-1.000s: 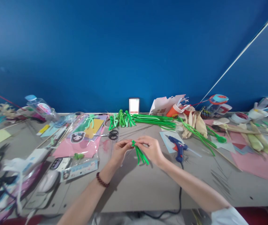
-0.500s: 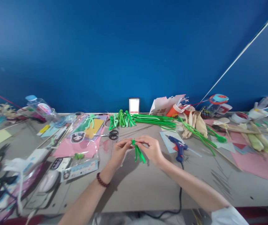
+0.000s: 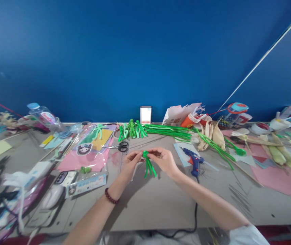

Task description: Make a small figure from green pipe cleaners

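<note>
Between my two hands, above the middle of the table, is a green pipe-cleaner figure (image 3: 145, 155) with a knotted top and several loose strands hanging down. My left hand (image 3: 132, 162) pinches the left side of its knot between thumb and fingers. From the other side, my right hand (image 3: 164, 160) pinches the knot's right edge. Similar green pipe-cleaner figures (image 3: 132, 129) stand in a row at the wall. Beside them lies a bundle of straight green pipe cleaners (image 3: 169, 131). Black-handled scissors (image 3: 122, 146) lie beyond my left hand.
A blue glue gun (image 3: 195, 160) sits right of my hands, its cable running to the front edge. Bagged coloured paper (image 3: 84, 163), a computer mouse (image 3: 53, 196) and a plastic bottle (image 3: 45, 117) are at left. Dried husks (image 3: 218, 136) and pink paper (image 3: 280, 178) lie at right.
The green figure has turned slightly between my fingers, so its round knot faces me more and its strands hang straighter and more spread. Both hands stay in nearly the same place.
</note>
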### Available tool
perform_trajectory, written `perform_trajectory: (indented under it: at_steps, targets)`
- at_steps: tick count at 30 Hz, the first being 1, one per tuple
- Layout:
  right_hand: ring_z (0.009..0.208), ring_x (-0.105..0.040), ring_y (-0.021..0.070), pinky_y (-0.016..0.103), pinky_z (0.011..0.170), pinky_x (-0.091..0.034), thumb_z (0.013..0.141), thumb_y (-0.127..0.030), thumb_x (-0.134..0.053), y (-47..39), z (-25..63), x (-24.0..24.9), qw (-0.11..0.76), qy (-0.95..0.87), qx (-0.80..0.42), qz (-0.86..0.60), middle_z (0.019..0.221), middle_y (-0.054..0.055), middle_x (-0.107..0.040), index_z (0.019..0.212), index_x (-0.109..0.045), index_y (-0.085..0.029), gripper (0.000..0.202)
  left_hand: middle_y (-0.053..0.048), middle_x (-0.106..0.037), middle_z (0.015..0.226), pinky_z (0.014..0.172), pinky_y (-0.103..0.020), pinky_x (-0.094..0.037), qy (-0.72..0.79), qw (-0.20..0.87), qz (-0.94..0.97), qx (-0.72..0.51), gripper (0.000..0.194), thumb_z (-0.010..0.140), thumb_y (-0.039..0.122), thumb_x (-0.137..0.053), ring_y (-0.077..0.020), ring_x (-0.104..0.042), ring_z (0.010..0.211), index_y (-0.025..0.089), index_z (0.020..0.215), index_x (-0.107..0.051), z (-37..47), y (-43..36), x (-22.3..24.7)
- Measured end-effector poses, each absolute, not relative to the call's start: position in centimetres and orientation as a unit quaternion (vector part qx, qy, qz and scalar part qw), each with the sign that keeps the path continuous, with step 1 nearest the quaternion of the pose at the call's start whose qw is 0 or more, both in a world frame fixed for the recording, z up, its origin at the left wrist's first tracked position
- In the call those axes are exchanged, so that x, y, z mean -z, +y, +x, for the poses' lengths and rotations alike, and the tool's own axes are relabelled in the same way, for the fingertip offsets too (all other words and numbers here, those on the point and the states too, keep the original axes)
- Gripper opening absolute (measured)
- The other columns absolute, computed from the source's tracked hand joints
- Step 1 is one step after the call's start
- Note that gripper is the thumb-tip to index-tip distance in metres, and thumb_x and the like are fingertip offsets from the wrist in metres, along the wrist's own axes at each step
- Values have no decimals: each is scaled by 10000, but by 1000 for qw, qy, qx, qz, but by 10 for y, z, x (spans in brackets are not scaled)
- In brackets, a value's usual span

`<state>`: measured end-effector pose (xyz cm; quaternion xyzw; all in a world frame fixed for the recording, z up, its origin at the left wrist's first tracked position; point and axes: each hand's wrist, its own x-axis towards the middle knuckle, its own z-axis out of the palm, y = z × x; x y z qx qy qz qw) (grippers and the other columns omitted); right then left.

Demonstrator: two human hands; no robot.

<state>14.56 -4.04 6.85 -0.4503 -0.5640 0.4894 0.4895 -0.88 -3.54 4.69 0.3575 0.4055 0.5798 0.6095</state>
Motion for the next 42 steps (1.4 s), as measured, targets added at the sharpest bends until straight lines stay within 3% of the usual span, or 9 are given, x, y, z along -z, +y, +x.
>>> perform_trajectory:
  at_steps: [12,20,28,33,42]
  targets:
    - [788,-673,195,301,722,-552,715,-327,-679,-40,144,-64,512,-586,-443,-445,845,61,-713,799,-736,-183,177,-32,-682,760,655,-262,-538,406,607,383,-566,273,558,341,-795,-139,-629,692,148,706,-671,-7,-39,-51]
    - [840,-664,202,324,810,-522,743,-280,-665,-43,145,-64,512,-637,-374,-438,826,56,-717,771,-747,-222,104,-30,-652,756,616,-255,-549,420,540,430,-590,265,555,357,-789,-127,-613,657,145,659,-670,-6,-39,-48]
    - [768,-676,186,300,725,-547,709,-326,-676,-38,146,-68,502,-557,-489,-445,835,59,-726,849,-711,-168,214,-74,-673,910,623,-282,-564,403,517,466,-595,257,663,394,-707,-150,-632,674,163,777,-717,-7,-46,-53]
    - [784,-679,193,328,766,-546,667,-358,-709,-34,148,-70,500,-514,-565,-408,827,64,-726,857,-707,-159,274,-61,-656,922,596,-266,-549,383,524,467,-601,209,676,329,-712,-130,-623,648,172,814,-710,-8,-44,-51]
    - [850,-668,192,305,786,-536,757,-298,-622,-39,147,-69,493,-576,-492,-427,927,69,-706,900,-719,-184,207,-24,-645,824,563,-238,-526,405,540,425,-603,229,604,289,-767,-113,-608,626,152,751,-657,-5,-40,-52]
